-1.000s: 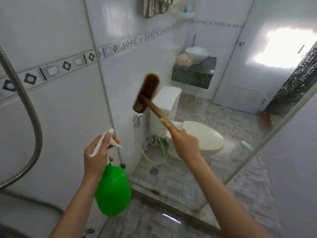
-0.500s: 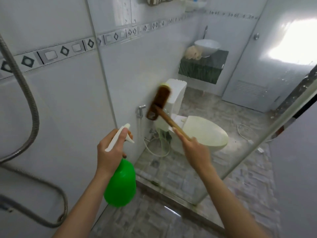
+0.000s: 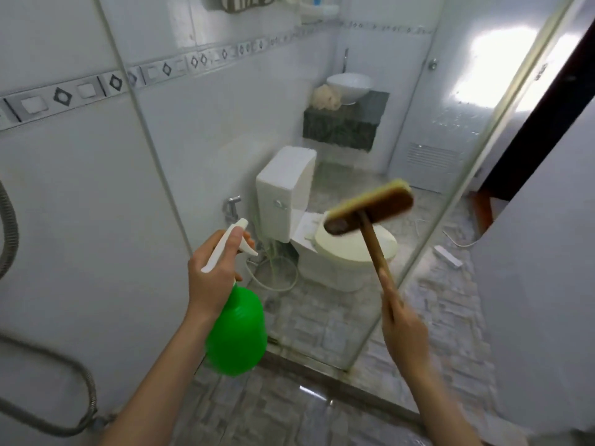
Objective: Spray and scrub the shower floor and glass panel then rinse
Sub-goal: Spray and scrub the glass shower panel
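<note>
Left hand (image 3: 214, 278) fingers grip green spray bottle (image 3: 236, 333); right hand (image 3: 404, 333) fingers hold scrub brush (image 3: 370, 209) at glass panel (image 3: 322, 140).

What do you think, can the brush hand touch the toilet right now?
Probably not. The glass panel stands between the right hand and the toilet, and that hand grips the brush.

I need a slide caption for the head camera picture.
The left hand grips a green spray bottle while the right hand holds a wooden brush near the glass panel.
</note>
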Tool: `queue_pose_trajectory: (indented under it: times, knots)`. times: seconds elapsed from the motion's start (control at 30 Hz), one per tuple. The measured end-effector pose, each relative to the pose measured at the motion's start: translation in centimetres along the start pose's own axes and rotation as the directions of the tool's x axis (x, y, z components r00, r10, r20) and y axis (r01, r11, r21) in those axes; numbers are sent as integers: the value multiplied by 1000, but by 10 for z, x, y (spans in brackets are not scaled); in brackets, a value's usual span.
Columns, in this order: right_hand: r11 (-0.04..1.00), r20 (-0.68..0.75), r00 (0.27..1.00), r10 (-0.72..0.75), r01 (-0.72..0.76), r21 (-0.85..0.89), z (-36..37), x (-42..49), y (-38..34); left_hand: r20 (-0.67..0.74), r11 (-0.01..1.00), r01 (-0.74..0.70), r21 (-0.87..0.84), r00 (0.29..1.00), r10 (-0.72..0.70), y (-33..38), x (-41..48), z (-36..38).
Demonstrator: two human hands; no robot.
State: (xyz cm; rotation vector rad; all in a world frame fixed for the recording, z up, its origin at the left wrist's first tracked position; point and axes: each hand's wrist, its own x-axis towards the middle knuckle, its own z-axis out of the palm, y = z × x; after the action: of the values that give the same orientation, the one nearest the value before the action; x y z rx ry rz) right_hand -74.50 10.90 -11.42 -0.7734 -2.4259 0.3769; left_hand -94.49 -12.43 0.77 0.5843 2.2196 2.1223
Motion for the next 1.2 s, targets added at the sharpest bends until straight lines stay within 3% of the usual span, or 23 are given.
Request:
queue_pose_trajectory:
  times: [0.1,0.23,0.3,0.4,0.53,0.63,0.77,1.03,1.13,1.2]
  knots:
    - [994,7,996,94,-94,62,-10,-31,22,16,1000,8,-10,1000,-8,0,-6,14]
    - [992,-298,954,-32,67,108,-22,50,-6,41,999,34,-11,999,-33,-1,-8,34]
    - [990,-370,928,-37,85,114,-29,79,-15,54,999,30,-12,998,-29,0,-9,42]
    - [990,-311,948,-68,102,93,-19,49,8,65,1000,15,-26,998,-14,0,-8,49]
    - [985,-137,990,21,3,170,10,-13,27,48,999,34,-11,998,-33,-16,-7,54]
    - [979,-273,961,-47,99,181,31,20,2,45,999,40,-26,998,-38,-36,-1,57]
    - [965,-484,865,-131,223,137,60,81,-23,106,998,41,-56,994,-35,-74,14,61]
    - [959,-559,822,-106,232,160,139,43,-13,235,993,-67,-98,968,89,-167,43,73]
    - [950,-614,758,-221,311,42,146,66,-22,252,982,-165,-87,950,182,-208,51,83]
    - [958,-612,753,-242,287,-26,155,69,-21,245,974,-195,-119,944,219,-229,55,87]
